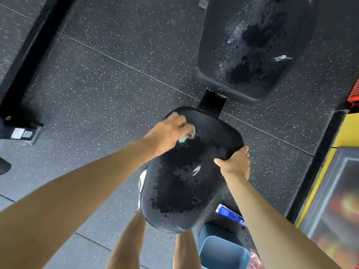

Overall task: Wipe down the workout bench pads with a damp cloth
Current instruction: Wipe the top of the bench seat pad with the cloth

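Gripping the seat pad (194,181), your right hand (235,164) steadies it while your left hand (167,133) clutches the cloth (186,136).

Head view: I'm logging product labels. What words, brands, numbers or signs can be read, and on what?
No text can be read.
Blue and white tube: print too blurred.
White sticker, far left: code pattern, too small.
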Demonstrator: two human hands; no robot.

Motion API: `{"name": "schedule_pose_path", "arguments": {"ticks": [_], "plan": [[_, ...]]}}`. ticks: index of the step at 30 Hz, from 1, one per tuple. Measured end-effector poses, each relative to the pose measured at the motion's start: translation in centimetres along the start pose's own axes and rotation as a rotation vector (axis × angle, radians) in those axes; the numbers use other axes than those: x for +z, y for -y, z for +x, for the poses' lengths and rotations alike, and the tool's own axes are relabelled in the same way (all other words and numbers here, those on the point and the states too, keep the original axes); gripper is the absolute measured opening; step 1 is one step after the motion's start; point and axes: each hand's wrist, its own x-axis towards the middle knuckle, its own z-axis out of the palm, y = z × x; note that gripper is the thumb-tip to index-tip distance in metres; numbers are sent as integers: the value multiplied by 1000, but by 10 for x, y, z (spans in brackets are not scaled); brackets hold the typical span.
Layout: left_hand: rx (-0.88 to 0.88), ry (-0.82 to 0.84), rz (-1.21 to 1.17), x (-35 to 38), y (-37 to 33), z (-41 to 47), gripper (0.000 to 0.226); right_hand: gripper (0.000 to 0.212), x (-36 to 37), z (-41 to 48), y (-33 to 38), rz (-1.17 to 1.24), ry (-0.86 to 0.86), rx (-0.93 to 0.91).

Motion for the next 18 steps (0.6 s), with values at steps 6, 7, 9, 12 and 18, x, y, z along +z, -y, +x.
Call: {"name": "schedule_pose_path", "arguments": {"ticks": [6,7,9,12,18], "plan": [[-436,-230,-120,4,1,-14,62,93,1,-2,2,-11,-9,18],[-388,-210,-109,7,-6,-14,65,92,1,-2,2,-9,-8,21],[-108,-48,-77,12,-17,-21,70,91,0,-1,3,-7,-9,18],[-25,-6,-44,7,0,-27,70,90,0,-2,2,-5,-17,15],[-227,-91,-83,11,-12,-35,66,88,0,-4,2,14,-18,17]]}}
